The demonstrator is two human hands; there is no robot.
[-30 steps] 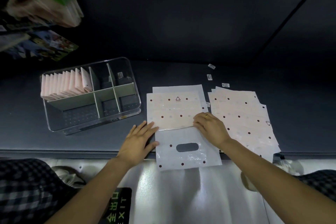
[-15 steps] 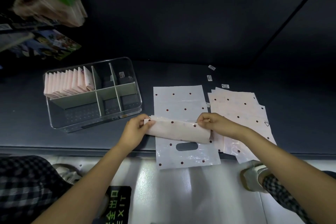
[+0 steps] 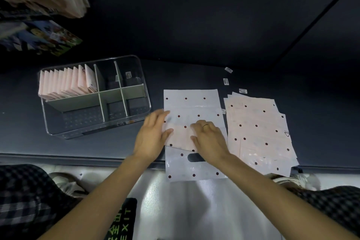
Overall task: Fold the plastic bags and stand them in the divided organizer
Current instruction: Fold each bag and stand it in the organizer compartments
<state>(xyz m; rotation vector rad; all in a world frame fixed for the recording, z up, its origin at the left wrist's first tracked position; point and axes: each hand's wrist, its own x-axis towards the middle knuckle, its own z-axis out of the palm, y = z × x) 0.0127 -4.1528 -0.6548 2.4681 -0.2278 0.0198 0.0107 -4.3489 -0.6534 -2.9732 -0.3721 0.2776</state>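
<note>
- Organizer sits at 9–10 o'clock on the dark table, clear walls, grey dividers.
- Done so far: a row of folded bags stands on edge in the organizer's far-left compartment, packed close and leaning slightly. The other compartments look to hold no bags; a small label or two shows in the far-right one.
- In hand: dotted bag lies flat at centre, just right of the organizer. A folded band runs across its middle.
- Left hand lies flat on the band's left end, fingers straight and spread, gripping nothing.
- Right hand presses the band's right half, fingers extended, lightly bent, ring visible. No pinch seen; reads as pressing the crease.
- Bag orientation: long axis runs 12 to 6. Handle cutout is at the 6 o'clock end, which overhangs the table edge towards the person. The closed end points to 12. The fold band runs 9 to 3, across the long axis.
- Judgement: this bag is early to mid-fold, with more folds needed before it matches the packets in the organizer.
- Left to do: a stack of flat bags at 3 o'clock, fanned and overlapping, just beside the current bag. Count unclear.
- Loose labels lie at 1 o'clock on the table.
- Overall judgement: roughly half done, at a guess.
</note>
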